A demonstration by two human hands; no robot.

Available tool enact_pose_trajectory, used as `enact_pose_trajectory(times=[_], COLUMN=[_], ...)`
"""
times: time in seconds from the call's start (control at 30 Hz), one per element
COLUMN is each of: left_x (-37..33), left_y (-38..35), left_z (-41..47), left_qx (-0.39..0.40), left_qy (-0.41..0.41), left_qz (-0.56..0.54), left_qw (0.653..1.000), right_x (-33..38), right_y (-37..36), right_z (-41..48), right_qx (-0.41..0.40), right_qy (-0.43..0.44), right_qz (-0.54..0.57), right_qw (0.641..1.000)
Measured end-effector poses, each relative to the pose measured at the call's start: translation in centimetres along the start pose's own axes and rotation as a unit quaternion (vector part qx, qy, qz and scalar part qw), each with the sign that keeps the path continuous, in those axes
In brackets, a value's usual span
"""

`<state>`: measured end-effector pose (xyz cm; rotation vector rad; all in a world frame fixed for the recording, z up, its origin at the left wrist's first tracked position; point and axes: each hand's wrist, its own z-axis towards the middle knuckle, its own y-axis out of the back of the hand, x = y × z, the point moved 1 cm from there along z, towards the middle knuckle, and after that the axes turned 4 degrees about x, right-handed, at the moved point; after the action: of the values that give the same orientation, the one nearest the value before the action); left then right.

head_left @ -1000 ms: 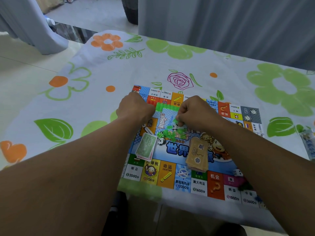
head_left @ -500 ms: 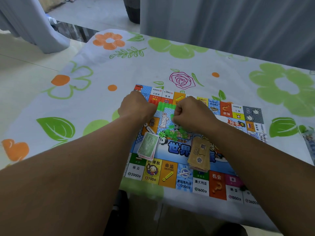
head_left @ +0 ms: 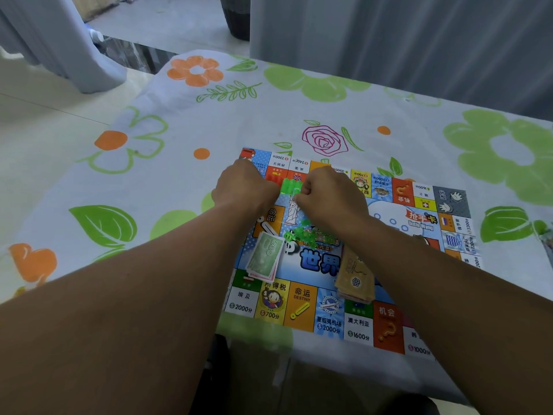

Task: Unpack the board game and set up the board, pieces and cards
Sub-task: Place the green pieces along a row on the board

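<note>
The colourful game board (head_left: 302, 313) lies flat on the flowered tablecloth. Over its far left part my left hand (head_left: 244, 187) and my right hand (head_left: 329, 199) both grip a strip of joined green plastic pieces (head_left: 289, 185), one hand at each end, fingers curled. Several loose green pieces (head_left: 302, 233) lie on the board just below my right hand. A stack of green play money (head_left: 264, 259) lies on the board's left side. A tan stack of cards (head_left: 354, 277) lies near the middle, partly under my right forearm.
The table's near edge (head_left: 299, 354) runs just below the board. A grey curtain (head_left: 389, 40) hangs behind the table. A clear wrapper (head_left: 547, 238) shows at the right edge. Bare cloth (head_left: 179, 175) spreads left of the board and beyond it.
Both hands have drawn slightly farther up the board with the green strip between them. The right hand has closed in toward the left, so less of the strip shows.
</note>
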<state>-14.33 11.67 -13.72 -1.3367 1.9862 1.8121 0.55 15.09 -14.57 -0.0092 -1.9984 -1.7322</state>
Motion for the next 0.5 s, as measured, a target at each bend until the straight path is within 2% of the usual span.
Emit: enact_pose_trajectory(times=[0.5], left_x=[0.17], left_y=[-0.12], left_z=[0.27], left_qx=[0.003], left_qy=[0.001], left_qz=[0.003], left_qw=[1.000], right_x=[0.10], right_y=[-0.20], right_z=[0.04], right_qx=[-0.011], right_qy=[-0.003], right_qz=[0.007], right_qw=[1.000])
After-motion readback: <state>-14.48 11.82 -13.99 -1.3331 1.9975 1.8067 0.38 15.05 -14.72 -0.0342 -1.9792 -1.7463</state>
